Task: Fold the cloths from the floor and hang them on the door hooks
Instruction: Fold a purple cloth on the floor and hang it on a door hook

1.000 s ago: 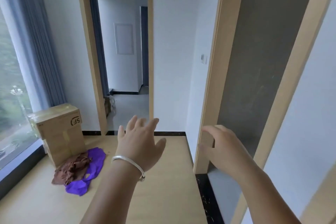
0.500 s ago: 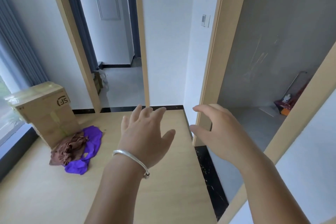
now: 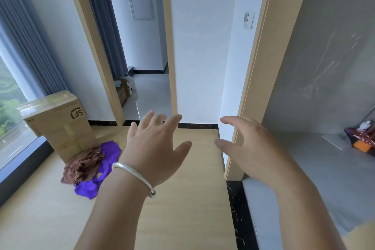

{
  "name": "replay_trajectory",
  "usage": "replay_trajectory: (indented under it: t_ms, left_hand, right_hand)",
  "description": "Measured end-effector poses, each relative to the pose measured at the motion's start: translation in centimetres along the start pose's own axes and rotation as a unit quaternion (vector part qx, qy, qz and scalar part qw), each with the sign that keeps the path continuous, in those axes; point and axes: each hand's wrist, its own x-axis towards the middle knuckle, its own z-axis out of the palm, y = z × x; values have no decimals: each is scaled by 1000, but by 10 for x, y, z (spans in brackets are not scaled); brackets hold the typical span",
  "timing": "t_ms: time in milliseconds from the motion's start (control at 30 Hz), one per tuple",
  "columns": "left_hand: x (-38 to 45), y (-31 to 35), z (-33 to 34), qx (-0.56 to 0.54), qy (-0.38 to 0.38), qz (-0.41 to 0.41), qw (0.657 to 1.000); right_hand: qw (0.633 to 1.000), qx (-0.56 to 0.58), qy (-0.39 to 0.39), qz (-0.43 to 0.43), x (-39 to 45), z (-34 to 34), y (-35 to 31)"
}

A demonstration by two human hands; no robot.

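Two cloths lie bunched at the lower left: a crumpled brown cloth [image 3: 83,166] on a purple cloth [image 3: 101,170], touching the box [image 3: 58,119]. My left hand [image 3: 156,148] and right hand [image 3: 249,148] hold nothing, fingers spread.

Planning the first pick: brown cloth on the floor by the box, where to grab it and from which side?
Pinch the raised, crumpled folds at the middle of the brown cloth, coming down from above on its open right-hand side. It lies bunched on top of the purple cloth, and the cardboard box stands close behind it, blocking that side. Both the left hand and right hand are empty, so probably either could take it.
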Motion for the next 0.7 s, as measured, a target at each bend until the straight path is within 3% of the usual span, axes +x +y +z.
replay_trajectory:
  t_ms: [333, 700]
  left_hand:
    - [112, -6, 33, -1, -14, 8, 1000]
    - [295, -92, 40, -52, 12, 30, 998]
  right_hand:
    - [1000, 24, -2, 10, 107, 15, 39]
    - [999, -44, 19, 14, 288, 50, 18]
